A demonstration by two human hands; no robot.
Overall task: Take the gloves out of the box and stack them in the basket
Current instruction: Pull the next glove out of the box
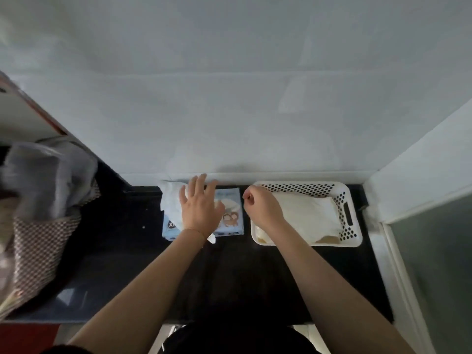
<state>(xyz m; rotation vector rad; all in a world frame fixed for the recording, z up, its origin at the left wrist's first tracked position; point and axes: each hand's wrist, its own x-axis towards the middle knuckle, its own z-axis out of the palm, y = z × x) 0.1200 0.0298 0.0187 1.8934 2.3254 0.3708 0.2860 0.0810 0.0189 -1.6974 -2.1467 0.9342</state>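
A white wall (229, 85) fills the upper half of the view. Below it a dark counter (229, 277) runs left to right, with the person's two bare arms reaching forward over it.

On the right, against the wall, sits a white perforated basket (351, 235). Pale, soft folded items (306, 215) already lie flat inside it; these appear to be the stacked gloves, though their shape is hard to make out.

Just left of the basket lies a light blue box (229, 227) printed with cartoon figures. A crumpled whitish piece (172, 200) spills out at its far left end.

The left hand (200, 206) hovers over or rests on the box, fingers spread and straight, grasping nothing. The right hand (260, 204) is between box and basket, at the basket's left rim, fingers curled into a loose fist; whether it pinches anything I cannot tell.

The step looks to be fetching the next piece from the box. It would go best with the left hand steadying the box while the right draws one piece out, then lays it flat and square on the pile.

At far left, well apart, a checked bag (40, 241) holds grey cloth (48, 175). Nothing lies between box and basket.
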